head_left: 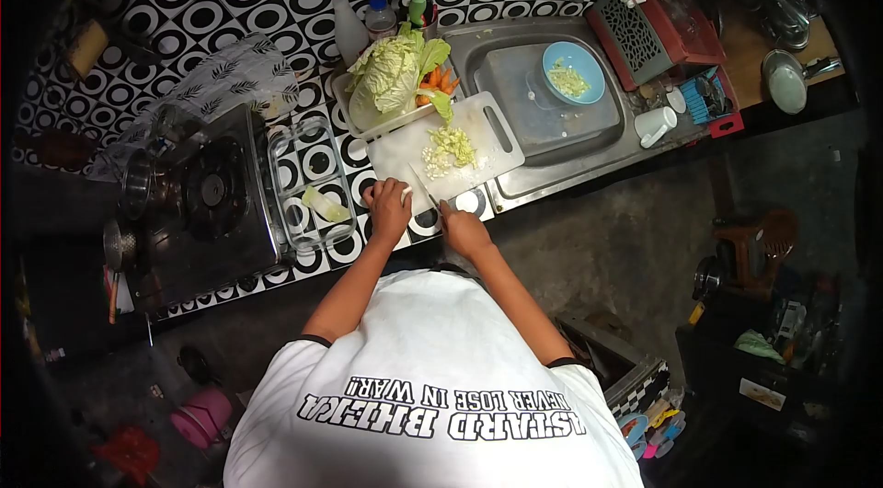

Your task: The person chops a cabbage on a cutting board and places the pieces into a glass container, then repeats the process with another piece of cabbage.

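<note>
My right hand (464,230) is closed round the handle of a knife (424,184), whose blade lies over the white cutting board (501,160). At the board's near left corner, my left hand (389,208) has its fingers curled on a small pale vegetable piece (406,193), mostly hidden beneath them. Beyond the blade is a pile of chopped cabbage (451,148), pale green and white. Left of my hands, a cut cabbage piece (326,205) rests in a clear rectangular dish (348,157).
A tray (368,131) behind the board holds a napa cabbage (384,74) and carrots (441,80). Bottles (379,19) stand behind it. Right of the board, a blue bowl (589,60) with chopped bits sits over the sink (478,39). A gas stove (212,180) is at left.
</note>
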A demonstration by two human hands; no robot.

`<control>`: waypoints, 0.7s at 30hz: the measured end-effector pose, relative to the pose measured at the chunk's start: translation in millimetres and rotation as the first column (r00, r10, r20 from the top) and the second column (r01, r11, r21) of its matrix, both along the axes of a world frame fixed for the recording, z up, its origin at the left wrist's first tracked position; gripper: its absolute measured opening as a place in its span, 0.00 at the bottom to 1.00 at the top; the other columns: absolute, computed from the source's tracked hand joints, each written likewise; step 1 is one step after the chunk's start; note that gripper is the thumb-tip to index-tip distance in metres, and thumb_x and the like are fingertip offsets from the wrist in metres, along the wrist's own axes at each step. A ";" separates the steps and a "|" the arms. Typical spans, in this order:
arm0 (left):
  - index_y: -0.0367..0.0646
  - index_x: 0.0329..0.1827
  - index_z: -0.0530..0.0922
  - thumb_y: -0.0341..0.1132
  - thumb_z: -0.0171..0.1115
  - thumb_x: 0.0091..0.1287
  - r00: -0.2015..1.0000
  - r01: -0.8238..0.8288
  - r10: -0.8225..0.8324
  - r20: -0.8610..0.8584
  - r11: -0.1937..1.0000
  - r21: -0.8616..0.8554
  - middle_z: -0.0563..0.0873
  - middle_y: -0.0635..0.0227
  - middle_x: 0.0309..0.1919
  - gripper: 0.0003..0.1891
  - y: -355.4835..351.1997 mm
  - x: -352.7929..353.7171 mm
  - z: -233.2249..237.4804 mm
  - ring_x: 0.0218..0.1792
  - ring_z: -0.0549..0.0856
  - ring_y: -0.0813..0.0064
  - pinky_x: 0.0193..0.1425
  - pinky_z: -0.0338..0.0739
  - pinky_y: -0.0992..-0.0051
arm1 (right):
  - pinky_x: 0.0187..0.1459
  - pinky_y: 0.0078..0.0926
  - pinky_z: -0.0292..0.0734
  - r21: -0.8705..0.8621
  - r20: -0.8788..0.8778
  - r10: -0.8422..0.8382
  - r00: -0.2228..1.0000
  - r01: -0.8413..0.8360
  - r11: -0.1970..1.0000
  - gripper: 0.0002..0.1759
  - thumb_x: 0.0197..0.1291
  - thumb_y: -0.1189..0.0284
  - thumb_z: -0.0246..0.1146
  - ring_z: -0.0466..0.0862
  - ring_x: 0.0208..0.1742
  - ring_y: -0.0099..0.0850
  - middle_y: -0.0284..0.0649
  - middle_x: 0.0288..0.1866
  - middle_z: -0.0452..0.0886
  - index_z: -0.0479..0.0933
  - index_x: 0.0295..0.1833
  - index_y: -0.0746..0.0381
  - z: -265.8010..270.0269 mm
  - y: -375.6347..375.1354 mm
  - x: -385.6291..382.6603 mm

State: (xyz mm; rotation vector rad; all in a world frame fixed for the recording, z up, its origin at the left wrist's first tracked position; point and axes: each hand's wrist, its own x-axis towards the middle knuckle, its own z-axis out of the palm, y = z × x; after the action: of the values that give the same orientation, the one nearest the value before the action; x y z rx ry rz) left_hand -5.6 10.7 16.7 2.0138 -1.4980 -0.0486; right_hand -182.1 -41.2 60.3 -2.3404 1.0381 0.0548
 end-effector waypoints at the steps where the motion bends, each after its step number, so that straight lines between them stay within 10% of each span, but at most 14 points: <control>1: 0.45 0.40 0.82 0.33 0.69 0.57 1.000 0.009 -0.009 -0.009 1.000 0.007 0.81 0.68 0.39 0.09 -0.2 1.2 0.6 0.49 0.76 0.64 0.59 0.61 0.60 | 0.37 0.48 0.80 0.002 -0.003 -0.005 1.000 0.005 1.000 0.21 0.61 0.74 0.55 0.85 0.34 0.52 0.56 0.30 0.83 0.70 0.59 0.72 2.1 2.2 1.2; 21: 0.46 0.33 0.83 0.33 0.70 0.55 0.985 0.175 -0.174 -0.009 0.984 0.020 0.80 0.70 0.39 0.05 -4.9 24.4 -8.5 0.47 0.76 0.65 0.55 0.62 0.62 | 0.38 0.49 0.80 0.020 -0.002 -0.170 0.985 0.170 0.985 0.12 0.61 0.72 0.57 0.85 0.36 0.52 0.55 0.32 0.84 0.74 0.46 0.68 -3.4 35.0 29.9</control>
State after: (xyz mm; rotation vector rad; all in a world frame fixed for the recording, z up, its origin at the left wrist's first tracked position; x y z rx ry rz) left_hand 18.8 5.8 8.2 1.8909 -1.6723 -0.1430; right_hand -152.2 -6.2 56.8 -2.2253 1.2277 0.0001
